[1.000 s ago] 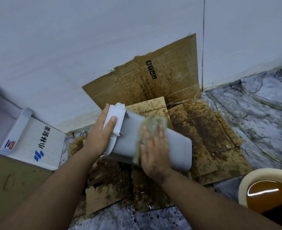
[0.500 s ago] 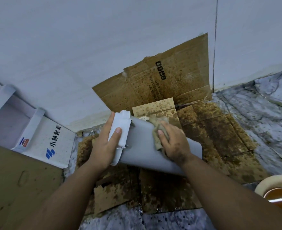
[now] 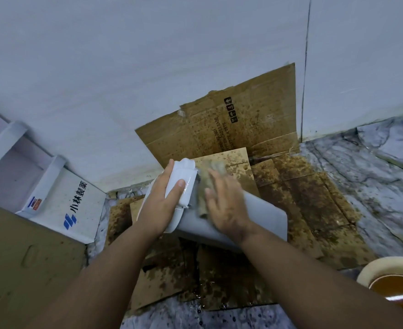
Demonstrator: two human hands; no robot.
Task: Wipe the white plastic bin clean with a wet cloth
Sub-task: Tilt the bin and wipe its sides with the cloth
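Observation:
The white plastic bin (image 3: 264,217) lies on its side over wet, stained cardboard, its rim end to the left. My left hand (image 3: 162,200) grips that rim end, thumb on the white lid flap (image 3: 183,176). My right hand (image 3: 226,205) lies flat on the bin's upper side and presses a tan wet cloth (image 3: 206,186) against it, close to the lid. The cloth is blurred and partly hidden under my fingers. The bin's open mouth is out of sight.
Flattened brown cardboard (image 3: 240,129) leans on the white wall behind. A white printed box (image 3: 62,205) sits at the left, with more cardboard (image 3: 25,264) in front of it. A cream basin of brown water (image 3: 392,276) stands at the lower right on the marbled floor (image 3: 371,176).
My right hand has slid the cloth from the middle of the bin's side up toward the lid end. The left hand has kept its grip on the rim.

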